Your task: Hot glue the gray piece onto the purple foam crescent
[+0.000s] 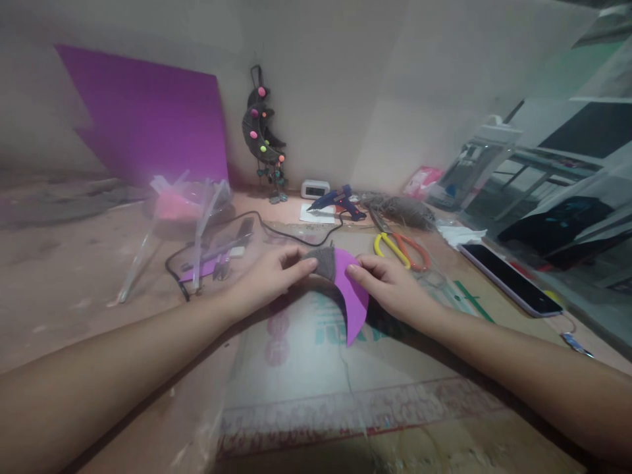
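A purple crescent cutout [355, 303] lies on a sheet of cardboard [306, 368]. Its upper tip is wrapped in grey yarn [323, 262]. My left hand [269, 276] pinches the yarn-wrapped tip from the left, fingers closed on it. My right hand [390, 283] presses on the crescent's right edge, fingers curled against it.
Scissors with yellow and orange handles [402, 250] lie behind my right hand, beside a loose bundle of grey yarn [405, 209]. A blue glue gun [338, 201], a phone [508, 280], plastic bags [187, 204], a purple sheet [153, 122] and a finished moon hanging [261, 131] stand around.
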`<move>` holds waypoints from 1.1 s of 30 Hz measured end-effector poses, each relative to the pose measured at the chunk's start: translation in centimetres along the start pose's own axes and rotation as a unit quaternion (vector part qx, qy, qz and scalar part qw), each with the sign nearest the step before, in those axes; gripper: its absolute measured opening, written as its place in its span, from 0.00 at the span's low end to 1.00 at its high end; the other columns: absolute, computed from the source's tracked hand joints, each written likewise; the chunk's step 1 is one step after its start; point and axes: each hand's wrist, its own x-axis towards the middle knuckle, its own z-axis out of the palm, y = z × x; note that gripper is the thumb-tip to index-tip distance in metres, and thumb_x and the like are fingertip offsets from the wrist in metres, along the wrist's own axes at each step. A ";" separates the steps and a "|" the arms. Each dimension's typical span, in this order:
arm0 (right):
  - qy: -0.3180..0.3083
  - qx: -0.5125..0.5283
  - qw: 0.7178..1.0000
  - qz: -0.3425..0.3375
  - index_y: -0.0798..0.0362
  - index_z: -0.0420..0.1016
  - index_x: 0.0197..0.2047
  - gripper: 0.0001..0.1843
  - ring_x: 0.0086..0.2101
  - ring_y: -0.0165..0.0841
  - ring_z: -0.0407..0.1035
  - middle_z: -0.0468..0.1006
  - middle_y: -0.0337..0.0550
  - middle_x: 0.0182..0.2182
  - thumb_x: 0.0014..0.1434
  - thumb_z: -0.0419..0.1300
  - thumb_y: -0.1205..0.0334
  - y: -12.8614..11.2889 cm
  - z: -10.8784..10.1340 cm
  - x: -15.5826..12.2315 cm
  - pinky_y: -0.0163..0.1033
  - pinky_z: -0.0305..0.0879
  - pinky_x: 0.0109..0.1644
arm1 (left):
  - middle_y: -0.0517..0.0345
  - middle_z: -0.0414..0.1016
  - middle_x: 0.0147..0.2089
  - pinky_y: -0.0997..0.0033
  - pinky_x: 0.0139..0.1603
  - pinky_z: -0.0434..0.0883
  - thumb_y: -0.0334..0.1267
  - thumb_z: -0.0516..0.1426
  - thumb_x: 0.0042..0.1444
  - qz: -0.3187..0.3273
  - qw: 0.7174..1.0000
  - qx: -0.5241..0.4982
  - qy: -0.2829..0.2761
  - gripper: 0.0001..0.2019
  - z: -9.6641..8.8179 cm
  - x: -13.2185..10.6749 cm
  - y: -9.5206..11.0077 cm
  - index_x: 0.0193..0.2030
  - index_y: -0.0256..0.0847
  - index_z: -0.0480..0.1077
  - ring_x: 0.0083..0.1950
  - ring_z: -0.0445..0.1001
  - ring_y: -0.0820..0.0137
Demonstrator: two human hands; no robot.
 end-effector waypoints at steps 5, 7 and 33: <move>-0.010 0.030 0.999 -0.009 0.53 0.66 0.27 0.16 0.26 0.29 0.61 0.66 0.36 0.23 0.63 0.52 0.53 -0.2 0.1 -0.1 0.35 0.58 0.29 | 0.64 0.63 0.25 0.78 0.22 0.58 0.50 0.52 0.59 0.041 0.998 0.039 -0.017 0.16 0.2 -0.3 0.4 0.30 0.38 0.65 0.24 0.62 0.76; -0.014 0.069 0.997 -0.006 0.53 0.71 0.34 0.13 0.30 0.31 0.67 0.73 0.40 0.29 0.62 0.54 0.53 -0.3 0.1 0.0 0.35 0.63 0.34 | 0.64 0.63 0.24 0.78 0.22 0.58 0.50 0.52 0.60 0.053 0.996 0.063 -0.016 0.17 0.2 -0.4 0.5 0.28 0.38 0.64 0.24 0.62 0.76; -0.009 0.094 0.995 0.015 0.54 0.70 0.30 0.10 0.27 0.29 0.64 0.70 0.37 0.25 0.57 0.57 0.55 -0.3 1.1 -0.2 0.35 0.60 0.32 | 0.59 0.72 0.28 0.74 0.30 0.60 0.48 0.49 0.62 0.165 0.950 0.264 -0.022 0.17 1.0 -1.3 0.2 0.33 0.39 0.71 0.29 0.67 0.72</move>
